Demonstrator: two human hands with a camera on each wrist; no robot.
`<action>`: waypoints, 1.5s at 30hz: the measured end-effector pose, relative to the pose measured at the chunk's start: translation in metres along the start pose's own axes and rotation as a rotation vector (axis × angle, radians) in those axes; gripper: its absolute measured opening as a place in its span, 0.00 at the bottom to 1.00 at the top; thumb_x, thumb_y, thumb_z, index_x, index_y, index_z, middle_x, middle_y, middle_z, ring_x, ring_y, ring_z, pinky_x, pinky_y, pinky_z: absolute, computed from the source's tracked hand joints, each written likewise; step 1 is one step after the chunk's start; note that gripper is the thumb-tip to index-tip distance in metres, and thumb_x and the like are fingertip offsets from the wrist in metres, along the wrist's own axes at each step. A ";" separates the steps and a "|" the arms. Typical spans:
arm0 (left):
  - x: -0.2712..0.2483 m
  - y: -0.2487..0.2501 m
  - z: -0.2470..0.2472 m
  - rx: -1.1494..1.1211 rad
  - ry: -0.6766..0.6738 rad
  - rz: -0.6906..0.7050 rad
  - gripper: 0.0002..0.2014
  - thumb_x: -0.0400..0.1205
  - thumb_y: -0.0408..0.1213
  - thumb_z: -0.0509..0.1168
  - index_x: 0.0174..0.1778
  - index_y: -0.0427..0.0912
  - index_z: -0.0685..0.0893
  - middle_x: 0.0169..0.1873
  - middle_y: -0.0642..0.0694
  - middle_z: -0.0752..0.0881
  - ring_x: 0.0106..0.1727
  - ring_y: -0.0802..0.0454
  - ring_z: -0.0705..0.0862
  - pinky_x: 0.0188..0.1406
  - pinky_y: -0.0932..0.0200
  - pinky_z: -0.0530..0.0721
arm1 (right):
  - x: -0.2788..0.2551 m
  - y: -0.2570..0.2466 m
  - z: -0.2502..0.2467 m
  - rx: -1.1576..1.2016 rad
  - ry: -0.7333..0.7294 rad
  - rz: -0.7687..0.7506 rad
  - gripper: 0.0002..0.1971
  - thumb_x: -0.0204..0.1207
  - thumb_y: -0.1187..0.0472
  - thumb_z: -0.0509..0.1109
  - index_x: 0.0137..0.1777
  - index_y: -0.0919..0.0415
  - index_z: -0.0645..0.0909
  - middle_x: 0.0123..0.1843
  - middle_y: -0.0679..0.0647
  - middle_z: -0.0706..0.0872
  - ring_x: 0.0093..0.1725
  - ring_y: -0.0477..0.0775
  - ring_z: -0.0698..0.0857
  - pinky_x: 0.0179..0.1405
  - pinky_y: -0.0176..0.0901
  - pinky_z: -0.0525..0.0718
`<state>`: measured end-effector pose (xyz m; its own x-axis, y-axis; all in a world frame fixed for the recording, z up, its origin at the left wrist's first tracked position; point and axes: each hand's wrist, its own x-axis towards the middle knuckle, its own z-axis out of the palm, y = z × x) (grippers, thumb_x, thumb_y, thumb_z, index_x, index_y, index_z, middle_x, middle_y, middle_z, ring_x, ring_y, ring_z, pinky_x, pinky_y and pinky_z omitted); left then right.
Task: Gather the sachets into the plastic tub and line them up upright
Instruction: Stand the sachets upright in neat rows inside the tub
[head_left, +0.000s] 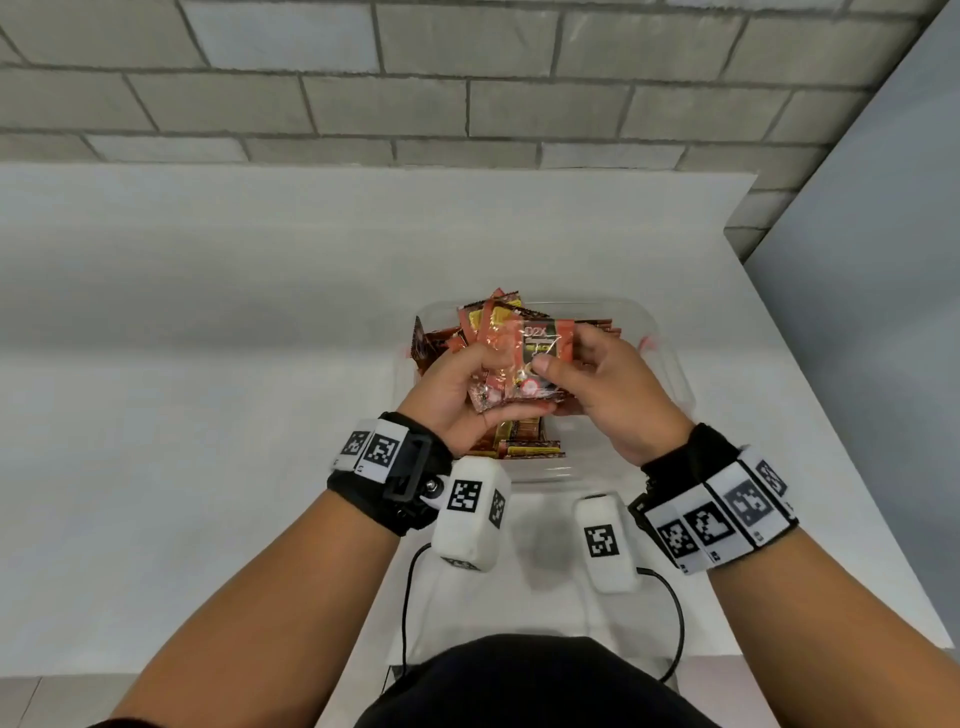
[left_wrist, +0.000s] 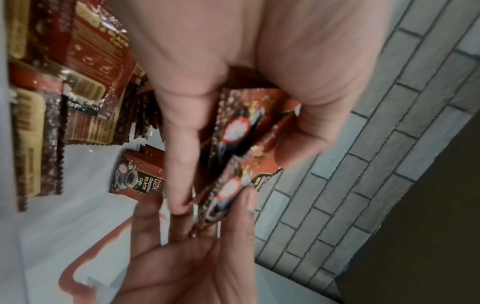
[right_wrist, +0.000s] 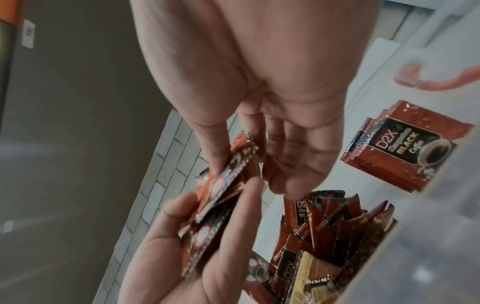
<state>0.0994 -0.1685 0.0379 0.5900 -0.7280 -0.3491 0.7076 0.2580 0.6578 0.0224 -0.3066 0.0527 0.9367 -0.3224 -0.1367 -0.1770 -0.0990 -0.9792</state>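
In the head view, both hands are holding a fanned bunch of red D2X Black Coffee sachets (head_left: 519, 364) above the clear plastic tub (head_left: 670, 364) sitting on the white worktop (head_left: 208, 364); the left hand (head_left: 452, 384) is gripping its lower edge, the right hand (head_left: 618, 395) pinching the front sachet. In the left wrist view, more sachets (left_wrist: 85, 92) are lying in the tub, a small stack (left_wrist: 140, 174) standing apart. In the right wrist view, the thumb and forefinger grip is narrow, closing on one sachet (right_wrist: 228, 170).
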 end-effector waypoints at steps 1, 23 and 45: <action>0.000 0.000 0.000 -0.035 0.020 0.005 0.14 0.79 0.25 0.58 0.59 0.33 0.80 0.53 0.32 0.86 0.54 0.35 0.86 0.50 0.37 0.87 | -0.001 -0.001 -0.002 0.035 0.012 0.010 0.10 0.79 0.64 0.69 0.57 0.52 0.80 0.52 0.50 0.88 0.49 0.48 0.89 0.39 0.42 0.87; -0.008 -0.007 0.004 0.018 0.129 0.104 0.05 0.80 0.26 0.64 0.49 0.36 0.83 0.47 0.38 0.89 0.47 0.42 0.90 0.41 0.46 0.91 | -0.011 -0.004 -0.025 0.174 0.114 0.130 0.09 0.81 0.69 0.62 0.56 0.59 0.81 0.40 0.50 0.88 0.34 0.45 0.85 0.35 0.39 0.83; -0.018 -0.010 0.004 0.370 0.037 0.134 0.10 0.77 0.32 0.69 0.54 0.39 0.85 0.44 0.40 0.91 0.40 0.45 0.91 0.33 0.54 0.90 | -0.019 -0.010 -0.019 0.214 0.021 0.159 0.11 0.79 0.72 0.64 0.57 0.60 0.81 0.49 0.56 0.88 0.43 0.54 0.88 0.46 0.54 0.88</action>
<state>0.0799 -0.1609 0.0401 0.6856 -0.6787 -0.2634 0.4399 0.0979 0.8927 0.0008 -0.3174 0.0678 0.8954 -0.3379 -0.2900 -0.2511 0.1546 -0.9555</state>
